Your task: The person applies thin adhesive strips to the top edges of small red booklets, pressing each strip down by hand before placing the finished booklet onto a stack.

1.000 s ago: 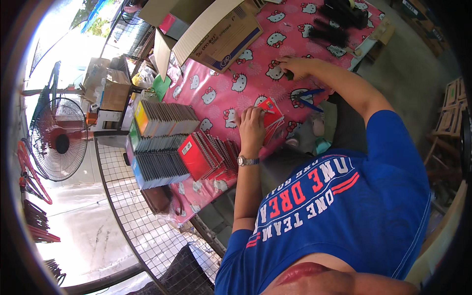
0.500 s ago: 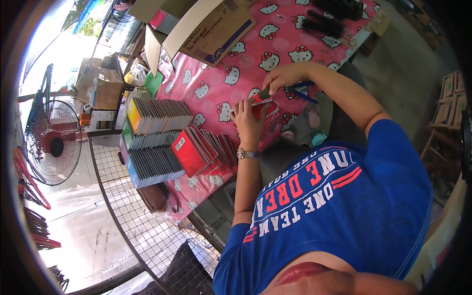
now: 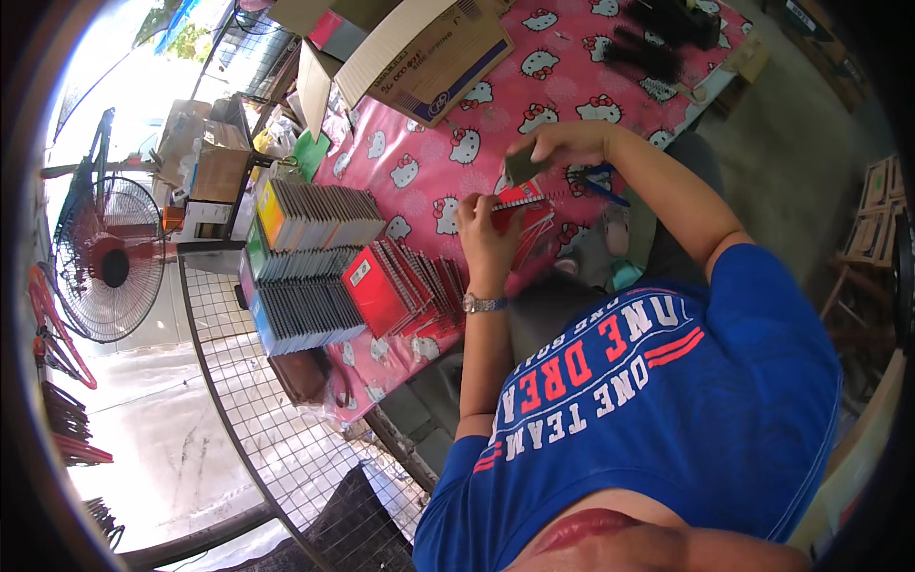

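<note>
A red spiral notebook [image 3: 534, 217] lies at the table's front edge, its wire coil running along the far side and sticking out past the right end. My left hand [image 3: 488, 238] is closed on its left end. Just beyond the coil, my right hand [image 3: 572, 145] pinches a small flat dark olive piece [image 3: 522, 165], raised above the notebook; its kind I cannot make out. Beside my right wrist lies a blue-handled tool [image 3: 606, 185], probably pliers. Left of my left hand, several red spiral notebooks [image 3: 386, 286] lean in a fanned stack.
Tall rows of spiral notebooks [image 3: 315, 217] stand at the table's left. An opened cardboard box [image 3: 434, 62] sits at the back, and a heap of black coils [image 3: 658, 43] at the far right. A pink patterned cloth [image 3: 419, 143] covers the table. A fan [image 3: 110, 262] stands far left.
My right hand has lifted slightly off the coil, and the olive piece now shows more fully. My left hand stays on the notebook. The whole view has shifted a little.
</note>
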{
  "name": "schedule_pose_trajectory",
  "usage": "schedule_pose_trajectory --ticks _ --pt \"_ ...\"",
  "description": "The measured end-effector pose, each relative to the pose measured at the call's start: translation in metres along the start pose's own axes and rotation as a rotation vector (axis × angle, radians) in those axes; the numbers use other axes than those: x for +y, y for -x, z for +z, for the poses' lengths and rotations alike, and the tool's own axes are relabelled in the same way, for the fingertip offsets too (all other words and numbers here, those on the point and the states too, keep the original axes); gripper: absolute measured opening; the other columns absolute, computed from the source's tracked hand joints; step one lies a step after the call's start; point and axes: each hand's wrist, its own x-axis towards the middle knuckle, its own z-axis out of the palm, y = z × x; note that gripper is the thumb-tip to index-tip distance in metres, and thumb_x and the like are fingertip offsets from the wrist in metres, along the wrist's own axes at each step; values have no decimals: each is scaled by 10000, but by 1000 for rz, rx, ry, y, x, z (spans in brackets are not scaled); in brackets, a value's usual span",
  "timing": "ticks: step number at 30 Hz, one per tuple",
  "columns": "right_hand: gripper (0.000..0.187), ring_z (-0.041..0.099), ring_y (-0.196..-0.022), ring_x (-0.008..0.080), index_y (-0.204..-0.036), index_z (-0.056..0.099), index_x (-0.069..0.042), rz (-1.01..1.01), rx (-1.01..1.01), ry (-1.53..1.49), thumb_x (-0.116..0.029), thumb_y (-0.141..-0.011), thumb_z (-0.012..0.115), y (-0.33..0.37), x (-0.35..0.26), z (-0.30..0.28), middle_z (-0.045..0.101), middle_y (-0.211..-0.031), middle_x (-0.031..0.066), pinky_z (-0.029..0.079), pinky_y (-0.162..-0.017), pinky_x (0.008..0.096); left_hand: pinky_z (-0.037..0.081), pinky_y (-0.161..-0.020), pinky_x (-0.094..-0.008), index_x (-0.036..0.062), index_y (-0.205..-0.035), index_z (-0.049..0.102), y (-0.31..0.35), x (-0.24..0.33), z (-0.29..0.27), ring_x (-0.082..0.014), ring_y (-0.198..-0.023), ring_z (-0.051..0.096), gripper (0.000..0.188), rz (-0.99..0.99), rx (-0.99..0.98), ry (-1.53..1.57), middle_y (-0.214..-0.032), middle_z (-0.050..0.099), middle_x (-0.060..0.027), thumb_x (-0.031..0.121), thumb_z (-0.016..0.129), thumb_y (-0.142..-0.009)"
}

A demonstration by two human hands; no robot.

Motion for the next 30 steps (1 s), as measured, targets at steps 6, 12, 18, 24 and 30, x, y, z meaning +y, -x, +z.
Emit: schedule_pose_trajectory --ticks 6,12,18,24,30 --pt "450 565 -1036 123 -1217 631 -31 42 1 2 -264 -832 623 -17 -5 2 655 -1139 23 426 -894 302 465 -840 -407 43 -977 617 -3 -26 -6 -310 -985 557 359 -84 -6 45 -1024 561 -133 197 829 -731" --pt "405 556 -1017 119 -1167 639 -37 -20 -38 -139 -297 -858 612 -30 -6 6 647 -1089 14 421 -904 305 473 -647 -301 29 -982 609 -3 -31 -6 -199 -791 589 350 -205 -63 183 -971 576 -98 175 824 -748" --pt "394 541 -949 109 -1111 649 -44 9 -88 -147 -340 -854 606 -38 0 7 627 -997 -10 408 -842 296 476 -637 -330 13 -982 603 -1 -33 -4 -222 -759 596 327 -225 -53 264 -922 584 -107 125 811 -756" --pt "448 588 -1028 161 -1180 625 6 54 -92 -153 -237 -803 618 -45 4 4 654 -1085 66 427 -957 331 487 -633 -307 3 -990 598 1 -34 -4 -214 -746 616 317 -260 -62 326 -930 610 -103 110 799 -771" --pt "375 555 -909 98 -1082 670 -58 50 -81 -119 -353 -857 610 -49 3 12 646 -964 -15 401 -785 260 493 -654 -269 7 -985 585 3 -38 -2 -112 -708 597 311 -243 -56 361 -877 648 -59 112 802 -789"
